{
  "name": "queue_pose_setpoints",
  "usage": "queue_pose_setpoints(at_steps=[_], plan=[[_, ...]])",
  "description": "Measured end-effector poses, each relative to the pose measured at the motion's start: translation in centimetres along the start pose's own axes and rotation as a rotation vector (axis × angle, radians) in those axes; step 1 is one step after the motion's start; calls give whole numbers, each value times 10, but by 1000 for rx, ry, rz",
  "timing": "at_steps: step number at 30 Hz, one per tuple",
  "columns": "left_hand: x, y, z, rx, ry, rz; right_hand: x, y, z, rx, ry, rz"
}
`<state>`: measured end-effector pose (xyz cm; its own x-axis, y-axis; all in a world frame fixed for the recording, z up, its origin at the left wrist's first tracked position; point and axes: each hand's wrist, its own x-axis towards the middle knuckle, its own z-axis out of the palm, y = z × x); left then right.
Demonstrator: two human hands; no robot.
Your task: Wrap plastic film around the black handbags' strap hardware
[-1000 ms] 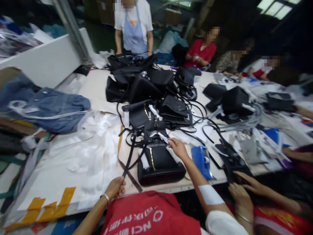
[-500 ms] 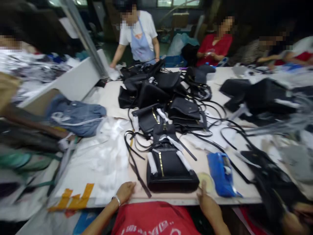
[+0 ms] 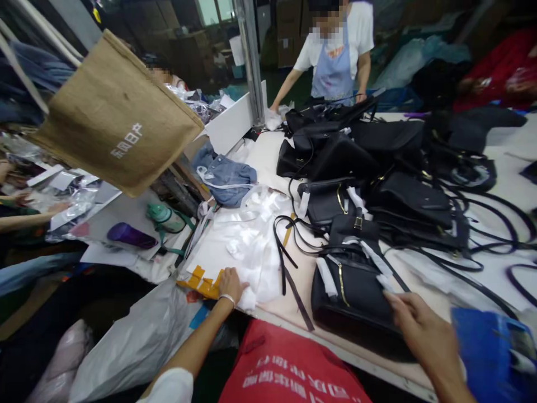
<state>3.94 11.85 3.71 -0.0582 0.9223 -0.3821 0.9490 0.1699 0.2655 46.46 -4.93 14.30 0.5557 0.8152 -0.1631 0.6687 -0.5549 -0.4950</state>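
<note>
A black leather backpack [image 3: 373,288] with a gold zipper lies in front of me, its flap folded back and white wrapping on its straps and zipper edges. My right hand [image 3: 423,322] is over its right side, thumb and finger pinched at the end of a white wrapping strip [image 3: 384,280]. My left hand [image 3: 232,286] rests at the table's front edge, fingers bent over the right end of the orange tape strips [image 3: 201,282]. Its fingertips are partly hidden. Beside it lies a pile of white wrapping sheets [image 3: 255,240].
More black bags [image 3: 352,148] and loose straps cover the table's middle and back. A blue packet [image 3: 490,347] lies at the right. A brown cloth bag [image 3: 121,117] hangs at the left, above a purple bottle [image 3: 132,236]. Across the table stands a person in a blue apron [image 3: 333,70].
The view has turned left. My left hand has moved left from beside the backpack to the orange tape. My right hand has risen from the table edge onto the backpack's right side.
</note>
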Motion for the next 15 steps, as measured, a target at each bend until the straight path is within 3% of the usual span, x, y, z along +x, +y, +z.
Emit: queue_pose_setpoints(at_steps=[3,6,10,15], plan=[[25,-10,-1,-37,-100,11,-1,-105,60,98,-204,-200],[44,-23,-10,-113,-167,7,-12,-168,129,95,-409,-353],[54,-39,-20,-282,-193,-19,-24,-205,191,124,-708,-356],[46,-36,-20,-622,-191,-107,-33,-223,224,309,-721,-270]])
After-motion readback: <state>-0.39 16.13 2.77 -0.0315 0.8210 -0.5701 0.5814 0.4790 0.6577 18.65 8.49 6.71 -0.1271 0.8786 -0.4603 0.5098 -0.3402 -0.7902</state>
